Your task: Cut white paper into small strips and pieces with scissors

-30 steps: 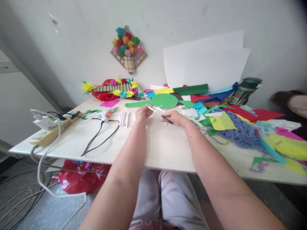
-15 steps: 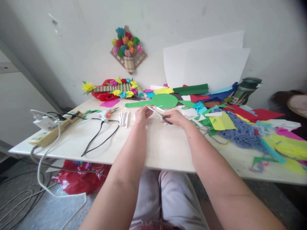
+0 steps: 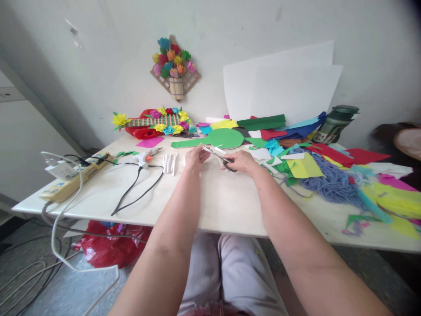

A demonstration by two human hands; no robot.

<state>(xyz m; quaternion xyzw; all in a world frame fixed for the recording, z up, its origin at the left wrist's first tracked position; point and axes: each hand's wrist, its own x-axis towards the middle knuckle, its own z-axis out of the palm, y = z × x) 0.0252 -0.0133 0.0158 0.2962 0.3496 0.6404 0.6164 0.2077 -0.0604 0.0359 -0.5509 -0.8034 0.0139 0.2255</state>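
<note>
1. While the right hand [image 3: 241, 161] is closing its grip on the small black-handled scissors [image 3: 226, 163], the left hand [image 3: 194, 158] is pinching a narrow white paper strip [image 3: 210, 151] above the far middle of the pale bench [image 3: 210, 197]; feeding slowly should be keeping the cut straight.
2. White glue sticks [image 3: 170, 163] are lying just left; the green card cutout [image 3: 217, 138] and blue yarn heap [image 3: 329, 182] are crowding far and right.

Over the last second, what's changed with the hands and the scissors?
The right hand turned the scissors: the dark handles swung up from low on the table into the fingers, blades now aimed at the white strip pinched in the left hand. Nothing was let go. The glue gun, green cutout and blue yarn stayed put.
</note>
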